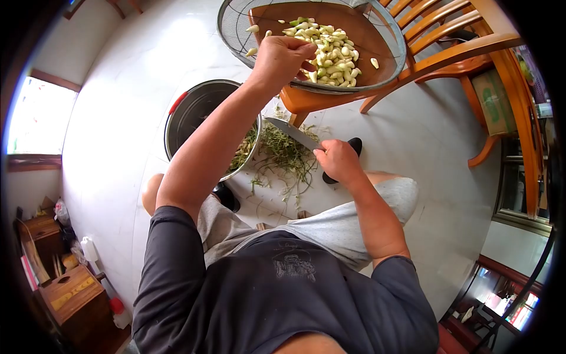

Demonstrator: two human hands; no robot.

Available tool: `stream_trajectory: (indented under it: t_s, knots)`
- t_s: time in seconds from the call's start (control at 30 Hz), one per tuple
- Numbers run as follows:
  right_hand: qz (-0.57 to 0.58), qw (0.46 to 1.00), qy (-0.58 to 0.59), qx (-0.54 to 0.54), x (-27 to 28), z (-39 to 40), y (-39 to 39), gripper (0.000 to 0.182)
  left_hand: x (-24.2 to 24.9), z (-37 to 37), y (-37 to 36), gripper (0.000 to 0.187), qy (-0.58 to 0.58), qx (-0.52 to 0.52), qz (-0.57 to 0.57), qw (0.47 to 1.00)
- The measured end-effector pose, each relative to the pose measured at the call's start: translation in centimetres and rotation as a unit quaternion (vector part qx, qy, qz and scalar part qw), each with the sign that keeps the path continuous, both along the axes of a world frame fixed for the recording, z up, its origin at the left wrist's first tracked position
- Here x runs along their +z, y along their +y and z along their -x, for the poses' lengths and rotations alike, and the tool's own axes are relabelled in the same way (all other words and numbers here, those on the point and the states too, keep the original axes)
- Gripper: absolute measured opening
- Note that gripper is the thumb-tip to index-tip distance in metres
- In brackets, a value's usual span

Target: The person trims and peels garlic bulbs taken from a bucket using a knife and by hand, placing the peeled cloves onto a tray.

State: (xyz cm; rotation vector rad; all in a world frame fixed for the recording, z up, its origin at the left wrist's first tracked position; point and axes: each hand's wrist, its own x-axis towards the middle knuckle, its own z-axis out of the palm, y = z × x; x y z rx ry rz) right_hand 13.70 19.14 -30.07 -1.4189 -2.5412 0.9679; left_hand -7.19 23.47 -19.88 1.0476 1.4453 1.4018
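My left hand (284, 58) is over the near left part of a round mesh sieve (233, 41), beside a heap of small pale green-white bulbs (336, 56). Its fingers are bent together, and what they hold, if anything, is hidden. My right hand (340, 160) grips the handle of a knife (295, 133), whose broad blade points left. Below that blade lies a pile of cut green stalks and roots (285, 154) on the floor. A metal pot (169, 133) stands to the left with greens inside, partly hidden by my left forearm.
The sieve rests on a wooden chair (295, 106), with its slatted back at right. A second wooden chair (484, 158) and a cardboard box (494, 101) are farther right. Wooden cabinets (73, 292) stand at lower left. My shoes (355, 147) flank the stalks.
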Motion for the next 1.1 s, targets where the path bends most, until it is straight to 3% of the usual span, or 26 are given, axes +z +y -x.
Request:
stream_trajectory:
  t_s: [0.1,0.2,0.27,0.33,0.37,0.4,0.43,0.5,0.57,0.63,0.73,0.8,0.9,1.0,1.07,1.1]
  knots:
    - [0.003,1.0,-0.018,-0.007,0.3,-0.4,0.3,0.021,-0.7,0.4,-0.8,0.026,0.007,0.013,0.006,1.0]
    - [0.0,1.0,-0.001,-0.005,0.3,-0.8,0.3,0.02,-1.3,0.8,-4.4,0.024,0.031,-0.057,0.045,0.997]
    - [0.012,1.0,-0.004,-0.019,0.3,-1.2,0.4,0.021,-2.7,0.1,-7.7,0.023,-0.057,-0.132,0.092,0.985]
    - [0.009,1.0,-0.019,-0.017,-0.2,-1.5,0.6,0.021,-5.1,-1.2,-10.8,0.024,-0.009,-0.245,0.187,0.951]
    - [0.013,0.999,-0.026,-0.013,-0.2,-1.6,0.7,0.021,-9.1,-1.9,-12.1,0.027,0.105,-0.291,0.139,0.941]
    - [0.016,0.999,-0.033,-0.009,-0.1,-1.7,0.7,0.021,-14.1,-2.5,-13.8,0.03,0.217,-0.335,0.09,0.913]
    - [0.02,0.999,-0.043,-0.022,0.1,-1.4,0.6,0.022,-18.0,-3.1,-16.4,0.031,0.461,-0.275,0.035,0.843]
    - [0.009,0.999,-0.031,0.003,-0.6,-1.3,1.0,0.022,-19.1,-3.5,-17.9,0.031,0.627,-0.302,0.093,0.712]
    - [0.022,1.0,-0.021,-0.008,-0.4,-1.0,0.9,0.022,-19.6,-2.6,-16.1,0.031,0.487,-0.484,0.299,0.663]
    - [0.035,0.999,-0.014,-0.016,0.0,-0.7,0.8,0.022,-17.2,0.0,-15.0,0.024,0.437,-0.38,0.321,0.75]
    - [0.034,0.999,-0.011,-0.019,0.5,0.1,0.9,0.021,-14.9,7.5,-13.4,0.029,0.347,-0.209,0.322,0.856]
    - [0.038,0.999,0.002,-0.014,0.8,0.6,0.9,0.021,-17.0,12.8,-12.9,0.029,0.272,-0.089,0.419,0.862]
    - [0.062,0.998,-0.002,-0.002,1.2,1.6,0.6,0.02,-27.2,20.1,-14.6,0.019,0.141,0.06,0.424,0.893]
    - [0.079,0.997,-0.016,0.006,1.1,2.2,0.6,0.02,-35.8,23.6,-16.3,0.017,0.214,0.059,0.476,0.851]
    - [0.097,0.995,-0.018,-0.006,1.3,2.8,0.6,0.02,-37.2,22.9,-17.1,0.017,0.195,0.129,0.476,0.848]
    - [0.102,0.994,-0.024,-0.005,1.3,3.0,0.7,0.02,-37.3,21.9,-17.3,0.024,0.242,0.164,0.468,0.834]
